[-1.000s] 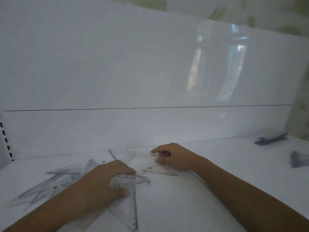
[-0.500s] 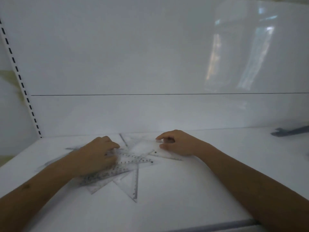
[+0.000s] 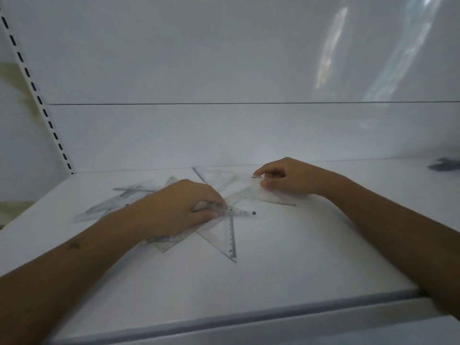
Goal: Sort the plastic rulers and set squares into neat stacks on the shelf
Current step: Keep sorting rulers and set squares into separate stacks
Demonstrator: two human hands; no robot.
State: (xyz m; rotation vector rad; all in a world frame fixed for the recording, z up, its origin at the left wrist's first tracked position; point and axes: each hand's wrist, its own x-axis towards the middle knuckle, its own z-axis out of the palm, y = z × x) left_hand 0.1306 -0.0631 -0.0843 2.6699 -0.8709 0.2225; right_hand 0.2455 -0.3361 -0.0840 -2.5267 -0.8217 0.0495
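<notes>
At centre frame on the white shelf (image 3: 273, 282), the left hand (image 3: 174, 210) pinches a clear ruler (image 3: 239, 212) atop the heaped set squares (image 3: 224, 240), while the right hand (image 3: 286, 178) pinches another clear piece (image 3: 249, 188). The overlapping, near-invisible plastics could snag or slide, scattering the pile.

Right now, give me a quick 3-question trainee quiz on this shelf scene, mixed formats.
1. True or false: the clear rulers and set squares already lie in neat stacks.
2. Which hand pinches the set square nearer the back panel? A) left hand B) right hand
3. Fill in: a dark object lies at the far ____ of the shelf.

Key: 1 false, they overlap in a loose pile. 2 B. 3 right.
</notes>
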